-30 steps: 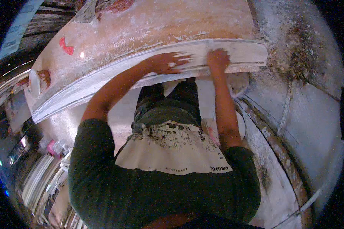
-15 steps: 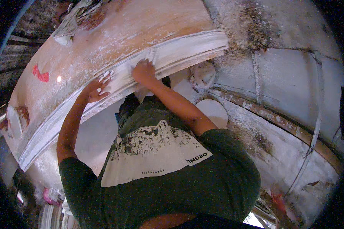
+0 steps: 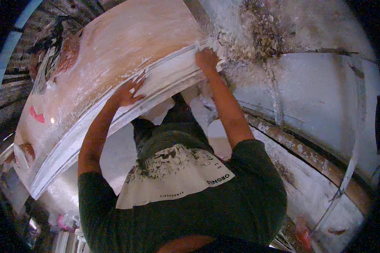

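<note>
A long white plaster moulding (image 3: 164, 74) runs along the near edge of an orange-brown tabletop (image 3: 126, 38); ridges follow its length. My left hand (image 3: 128, 92) lies on its middle stretch, fingers spread and smeared with white. Near the moulding's right end, my right hand (image 3: 207, 60) presses down with bent fingers. Whatever may be inside those fingers is hidden.
A bundle of pale fibres (image 3: 46, 67) sits at the table's far left, and a red scrap (image 3: 36, 114) lies nearer. On the right stand a plaster-spattered beam (image 3: 299, 147) and a pale panel (image 3: 321, 92). A brown bowl-like piece (image 3: 27, 151) rests at the left edge.
My right hand has slid right along the moulding to its end. My left hand sits slightly further right in view, still flat on the plaster. The view has shifted.
</note>
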### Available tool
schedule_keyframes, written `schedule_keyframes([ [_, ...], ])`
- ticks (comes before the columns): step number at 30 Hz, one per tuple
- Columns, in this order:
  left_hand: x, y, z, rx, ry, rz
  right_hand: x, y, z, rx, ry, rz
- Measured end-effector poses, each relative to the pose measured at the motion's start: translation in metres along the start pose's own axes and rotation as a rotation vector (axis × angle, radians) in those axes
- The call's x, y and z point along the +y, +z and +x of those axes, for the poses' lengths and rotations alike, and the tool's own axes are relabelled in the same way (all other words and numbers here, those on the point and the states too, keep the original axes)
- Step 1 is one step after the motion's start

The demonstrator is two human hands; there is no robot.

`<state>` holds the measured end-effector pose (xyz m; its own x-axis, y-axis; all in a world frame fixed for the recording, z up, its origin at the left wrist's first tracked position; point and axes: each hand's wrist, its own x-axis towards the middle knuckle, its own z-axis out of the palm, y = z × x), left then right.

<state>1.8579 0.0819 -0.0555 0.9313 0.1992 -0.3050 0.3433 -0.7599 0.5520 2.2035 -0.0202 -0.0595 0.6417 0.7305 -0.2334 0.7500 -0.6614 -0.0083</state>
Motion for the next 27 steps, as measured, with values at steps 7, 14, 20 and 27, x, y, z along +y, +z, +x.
schedule_keyframes([
  [7, 0.09, -0.01, 0.153, 0.177, 0.071, 0.012, 0.132, 0.04, 0.073, 0.083, -0.343, -0.066],
  [14, 0.133, -0.001, 0.194, 0.176, 0.244, 0.294, 0.189, 0.048, 0.103, 0.03, -0.498, 0.348],
  [20, 0.135, 0.02, 0.214, 0.258, 0.222, 0.407, 0.202, 0.041, 0.096, -0.478, -0.361, 1.158],
  [27, 0.175, 0.02, 0.31, 0.538, 0.343, 0.283, 0.246, 0.096, 0.11, -0.452, -0.204, 1.108],
])
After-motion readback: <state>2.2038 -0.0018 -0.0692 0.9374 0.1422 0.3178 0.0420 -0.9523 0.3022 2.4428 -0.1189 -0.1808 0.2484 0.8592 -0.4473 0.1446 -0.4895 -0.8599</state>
